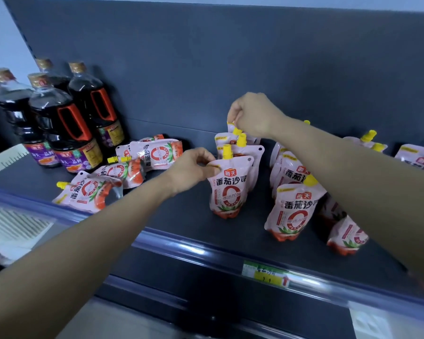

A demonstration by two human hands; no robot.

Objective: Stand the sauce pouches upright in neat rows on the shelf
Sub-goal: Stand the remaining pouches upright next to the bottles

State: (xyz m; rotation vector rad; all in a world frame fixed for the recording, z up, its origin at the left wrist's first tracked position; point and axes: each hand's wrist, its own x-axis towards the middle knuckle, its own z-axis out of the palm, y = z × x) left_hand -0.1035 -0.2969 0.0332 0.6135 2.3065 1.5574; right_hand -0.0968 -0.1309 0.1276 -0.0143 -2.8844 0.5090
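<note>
Dark matte shelf [181,216], left hand [194,167] pinching glossy front pouch [230,189] (upright), right hand [252,113] gripping rear pouch [231,129].

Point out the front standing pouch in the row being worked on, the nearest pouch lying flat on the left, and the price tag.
front standing pouch [230,192]: head view, its printed front.
flat pouch [88,193]: head view, its face.
price tag [266,274]: head view, its middle.

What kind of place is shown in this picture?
Probably a grocery shop aisle: a price tag on the shelf edge, many identical sauce pouches, and matching dark sauce bottles.
</note>
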